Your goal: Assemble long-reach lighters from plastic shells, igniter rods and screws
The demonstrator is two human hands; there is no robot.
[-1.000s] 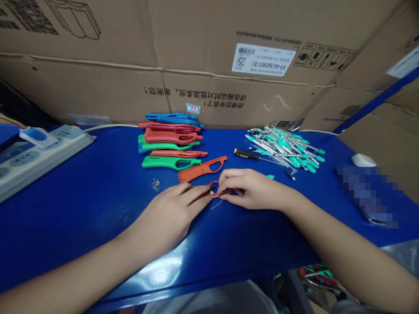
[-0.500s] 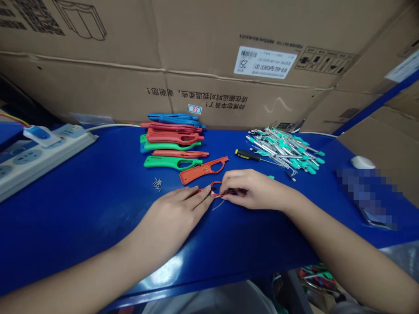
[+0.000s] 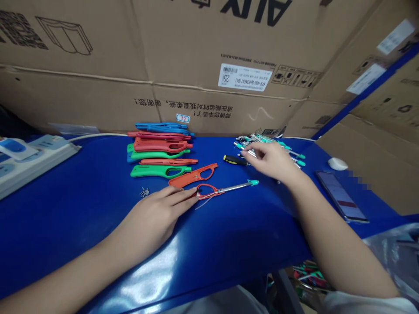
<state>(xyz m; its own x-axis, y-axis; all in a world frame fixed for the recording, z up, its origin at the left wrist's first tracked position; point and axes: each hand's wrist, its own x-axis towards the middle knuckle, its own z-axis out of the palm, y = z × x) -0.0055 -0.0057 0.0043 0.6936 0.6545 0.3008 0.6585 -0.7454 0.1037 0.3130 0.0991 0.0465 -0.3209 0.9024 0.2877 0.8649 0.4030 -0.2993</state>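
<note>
My left hand [image 3: 160,211] lies with outstretched fingers over the handle of an orange lighter casing half [image 3: 209,186], holding it against the table; most of that handle is hidden. A metal lighter tube with a green tip [image 3: 240,186] extends to the right from the casing, and a thin pale wire or tube [image 3: 203,204] trails below it. My right hand [image 3: 273,159] is over the pile of metal tubes with green ends [image 3: 296,153], thumb and forefinger curled together; anything in the pinch is hidden. Under its fingertips lies a black and yellow screwdriver [image 3: 235,160].
Another orange casing half [image 3: 193,175] lies just behind. Stacked green, red and blue casings [image 3: 160,146] and small screws [image 3: 144,192] are at left. A power strip [image 3: 39,159] is far left; a phone [image 3: 340,196] and white object [image 3: 338,164] are right. Cardboard [image 3: 183,56] walls the back.
My right hand has left the orange casing and moved right and back to the tube pile, uncovering the metal tube. My left hand stays on the casing. The view has shifted.
</note>
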